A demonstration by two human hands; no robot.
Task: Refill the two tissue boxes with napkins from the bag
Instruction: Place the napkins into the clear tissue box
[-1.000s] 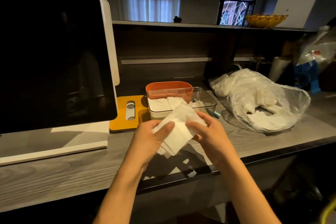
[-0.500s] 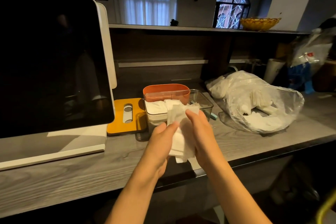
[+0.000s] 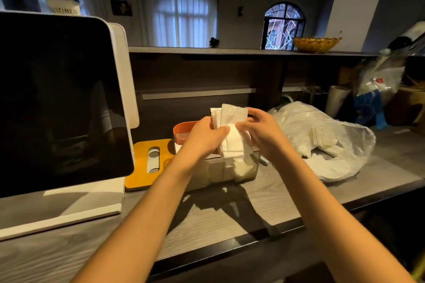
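A dim room with curtained windows is backing a grey wood-grain tabletop (image 3: 264,204), which is carrying a point-of-sale screen (image 3: 57,99) at the left and an open plastic bag (image 3: 322,140) of napkins at the right. Between them, a clear tissue box (image 3: 230,170) is standing in front of an orange tissue box (image 3: 181,130), with an orange slotted lid (image 3: 149,163) lying just beside them — apparently removed so both boxes can be loaded from above.

Both hands are holding a stack of napkins (image 3: 232,126) upright directly over the clear box, its lower edge entering the opening; this orientation is probably keeping the stack squared for insertion. The left hand (image 3: 204,138) is gripping the stack's left side, fingers curled round it. The right hand (image 3: 262,131) is pinching the right side — thumb in front, fingers (image 3: 255,112) loosely bent behind the top edge.
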